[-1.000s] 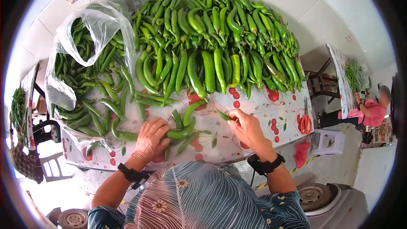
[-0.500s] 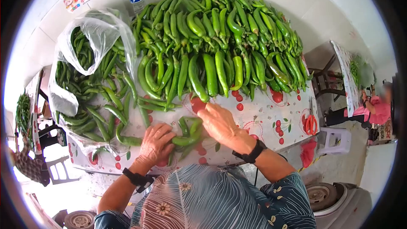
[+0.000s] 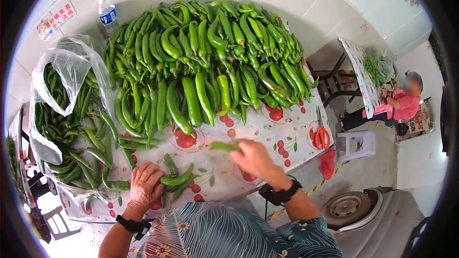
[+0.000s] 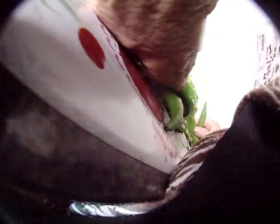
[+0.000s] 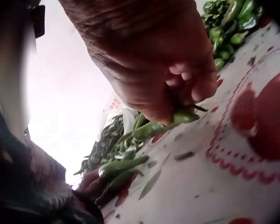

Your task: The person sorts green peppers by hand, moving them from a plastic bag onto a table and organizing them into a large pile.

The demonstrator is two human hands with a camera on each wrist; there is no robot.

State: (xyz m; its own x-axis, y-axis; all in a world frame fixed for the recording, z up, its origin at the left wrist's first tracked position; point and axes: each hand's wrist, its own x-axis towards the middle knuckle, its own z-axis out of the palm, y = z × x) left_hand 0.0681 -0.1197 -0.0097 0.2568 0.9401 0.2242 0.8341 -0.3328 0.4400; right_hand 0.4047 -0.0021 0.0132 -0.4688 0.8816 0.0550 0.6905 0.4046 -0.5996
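My right hand (image 3: 256,161) pinches a green pepper (image 3: 222,146) above the tablecloth, the pepper pointing left and blurred in the head view. In the right wrist view the thumb and fingers grip this pepper (image 5: 185,116) close to its stem end. My left hand (image 3: 145,184) rests on the table among loose green peppers (image 3: 178,178), fingers bent down; the underside is hidden, and I cannot tell whether it grips a pepper. Pepper ends (image 4: 173,112) show beside it in the left wrist view. Behind both hands lies a big heap of green peppers (image 3: 193,100), the front ones lined up side by side.
An open clear plastic bag (image 3: 40,134) spills smaller peppers on the left. Orange-handled scissors (image 3: 322,137) lie at the right edge of the cherry-print tablecloth (image 3: 267,138). A water bottle (image 3: 108,16) stands at the wall. A stool (image 3: 356,144) and another person (image 3: 406,105) are at right.
My right hand swung left to the few peppers near my left hand, then back right with a pepper in its fingers. The left hand stays in place; the head view shifted.
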